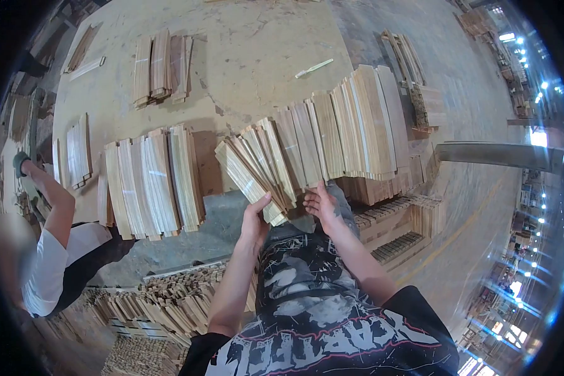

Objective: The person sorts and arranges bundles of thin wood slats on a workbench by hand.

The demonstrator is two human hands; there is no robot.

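Note:
A long row of pale wooden boards (301, 135) lies side by side on the table in front of me, their near ends towards my body. At the left end of this row, one wooden board (241, 172) lies slanted across its neighbours. My left hand (255, 216) grips the near end of that board, thumb along its edge; the fingers beneath are partly hidden. Just right of it, my right hand (323, 207) is held with fingers apart near the boards' near ends, holding nothing that I can see.
Another row of boards (150, 182) lies to the left, with a smaller stack (160, 66) farther back. A light-handled brush (314, 68) rests on the table (263, 50). Stacked wood strips (169, 294) stand below the near edge. Another person (56, 250) works at far left.

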